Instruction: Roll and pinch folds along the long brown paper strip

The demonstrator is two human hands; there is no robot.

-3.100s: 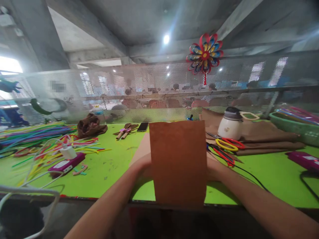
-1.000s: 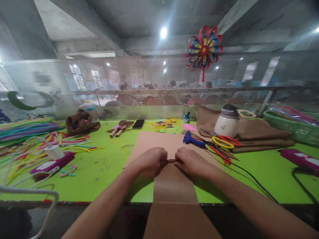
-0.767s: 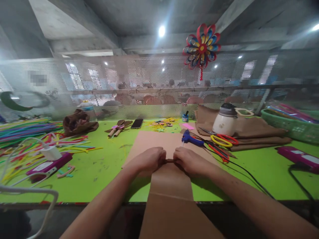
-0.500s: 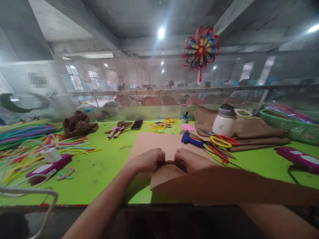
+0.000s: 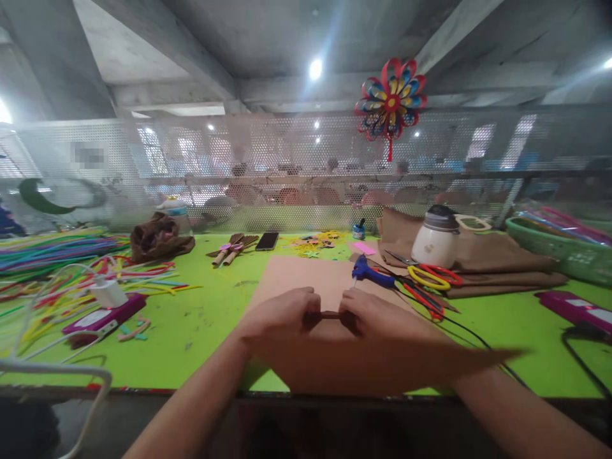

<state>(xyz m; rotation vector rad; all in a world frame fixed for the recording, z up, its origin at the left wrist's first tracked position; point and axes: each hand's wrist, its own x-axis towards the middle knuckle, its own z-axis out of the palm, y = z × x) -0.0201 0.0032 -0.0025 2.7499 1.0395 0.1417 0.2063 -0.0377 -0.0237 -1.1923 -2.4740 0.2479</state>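
Both my hands meet at the middle of the green table [image 5: 201, 325]. My left hand [image 5: 282, 312] and my right hand [image 5: 370, 313] are closed side by side on the rolled-up end of a brown paper strip [image 5: 363, 366]. A short dark roll of it shows between my thumbs. The loose part of the strip swings blurred in front of my wrists, near the table's front edge. Under my hands lies a flat tan sheet [image 5: 306, 277].
A blue glue gun [image 5: 370, 273], red and yellow scissors [image 5: 433, 277] and a white jar [image 5: 436, 239] lie right of my hands. Folded brown paper [image 5: 507, 261], a green basket [image 5: 564, 252], coloured strips [image 5: 62, 255], a phone [image 5: 268, 241] and magenta devices [image 5: 102, 315] surround them. A perforated screen [image 5: 287, 166] closes the back.
I have lowered the brown strip from upright in front of me and rolled its far end. Its loose part, hanging over the table's edge a second ago, now swings up toward the right.
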